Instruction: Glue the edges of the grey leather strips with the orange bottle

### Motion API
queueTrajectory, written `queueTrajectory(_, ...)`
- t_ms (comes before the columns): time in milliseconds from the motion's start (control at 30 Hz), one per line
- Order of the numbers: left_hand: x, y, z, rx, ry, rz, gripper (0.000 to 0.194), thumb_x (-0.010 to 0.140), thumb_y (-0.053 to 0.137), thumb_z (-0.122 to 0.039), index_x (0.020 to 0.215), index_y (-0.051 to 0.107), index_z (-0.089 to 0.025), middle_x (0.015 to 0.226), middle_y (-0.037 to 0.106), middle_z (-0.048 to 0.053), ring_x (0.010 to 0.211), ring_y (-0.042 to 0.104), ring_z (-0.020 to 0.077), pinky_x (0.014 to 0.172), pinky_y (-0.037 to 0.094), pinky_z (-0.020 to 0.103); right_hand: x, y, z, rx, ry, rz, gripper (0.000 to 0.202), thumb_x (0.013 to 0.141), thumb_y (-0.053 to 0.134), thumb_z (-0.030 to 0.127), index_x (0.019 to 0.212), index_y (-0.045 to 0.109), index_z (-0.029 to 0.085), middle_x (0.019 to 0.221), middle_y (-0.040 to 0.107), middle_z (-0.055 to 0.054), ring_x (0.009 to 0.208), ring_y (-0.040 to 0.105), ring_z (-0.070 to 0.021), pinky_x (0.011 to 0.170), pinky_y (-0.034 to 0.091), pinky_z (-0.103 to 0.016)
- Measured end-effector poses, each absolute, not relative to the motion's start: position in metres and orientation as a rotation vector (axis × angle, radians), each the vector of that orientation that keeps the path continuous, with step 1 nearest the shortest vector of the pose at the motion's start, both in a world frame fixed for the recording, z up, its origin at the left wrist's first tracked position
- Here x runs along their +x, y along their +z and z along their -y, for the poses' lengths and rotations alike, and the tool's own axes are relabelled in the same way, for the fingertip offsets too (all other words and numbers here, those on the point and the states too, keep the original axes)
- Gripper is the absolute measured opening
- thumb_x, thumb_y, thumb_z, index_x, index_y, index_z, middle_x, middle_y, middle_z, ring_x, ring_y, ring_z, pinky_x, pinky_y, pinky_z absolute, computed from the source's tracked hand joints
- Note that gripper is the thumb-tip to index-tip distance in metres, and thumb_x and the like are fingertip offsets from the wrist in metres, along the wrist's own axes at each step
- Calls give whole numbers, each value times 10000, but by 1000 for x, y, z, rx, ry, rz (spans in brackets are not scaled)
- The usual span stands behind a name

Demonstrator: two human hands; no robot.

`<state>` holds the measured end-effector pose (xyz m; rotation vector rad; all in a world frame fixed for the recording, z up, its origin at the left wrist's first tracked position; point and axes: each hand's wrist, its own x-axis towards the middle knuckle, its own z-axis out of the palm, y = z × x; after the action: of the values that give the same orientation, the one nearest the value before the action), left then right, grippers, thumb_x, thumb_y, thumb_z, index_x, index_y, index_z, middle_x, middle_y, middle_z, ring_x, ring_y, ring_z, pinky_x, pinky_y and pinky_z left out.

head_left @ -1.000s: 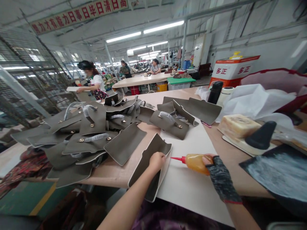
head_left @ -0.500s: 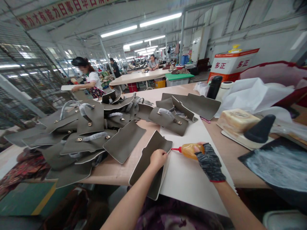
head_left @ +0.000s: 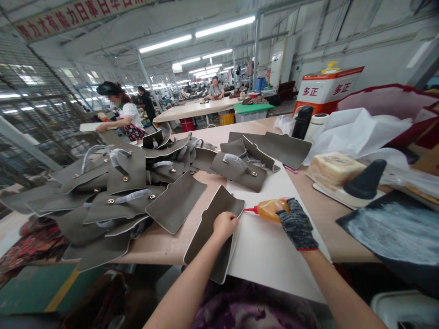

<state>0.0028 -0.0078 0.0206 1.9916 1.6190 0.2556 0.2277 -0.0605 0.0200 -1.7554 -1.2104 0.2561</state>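
Note:
My bare left hand [head_left: 224,226] is closed on the right edge of a grey-brown leather panel [head_left: 213,214] with a pale border, which lies folded near the table's front edge. In a dark fingerless glove, my right hand [head_left: 295,221] grips a squeeze bottle [head_left: 270,210] of amber liquid. Its thin red nozzle [head_left: 251,209] points left, with the tip at the panel's right edge near my left fingers. Beneath the bottle is a white sheet [head_left: 274,251].
Many grey-brown panels with wrapped handles [head_left: 126,176] are heaped on the left. Behind the sheet lie further panels [head_left: 240,169]. At the right are a yellowish block [head_left: 334,169], a black bottle [head_left: 302,122] and a smeared black sheet [head_left: 394,228]. A co-worker [head_left: 126,112] stands at the back left.
The whole view has shifted slightly, so the scene sits a little further left. Both hands keep their holds, and the nozzle is still at the panel's edge.

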Motion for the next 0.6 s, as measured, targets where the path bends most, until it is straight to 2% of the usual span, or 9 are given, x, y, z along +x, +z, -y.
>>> queueTrajectory(267, 3, 20, 8, 1996, 258, -1630, 255, 825, 515, -266, 912, 749, -216, 952, 742, 36, 879, 662, 179, 706, 460, 227, 227, 25, 69, -1797, 347, 1218, 371, 780, 470, 544, 954, 535, 223, 921, 617, -85, 826, 586, -270, 793, 463, -422)
queueTrajectory(600, 4, 21, 10, 1996, 272, -1637, 254, 828, 523, -265, 936, 748, -218, 972, 739, 38, 903, 661, 177, 755, 470, 224, 221, 24, 89, -1787, 388, 1247, 380, 789, 444, 545, 944, 539, 212, 881, 620, -101, 819, 590, -281, 811, 465, -441)
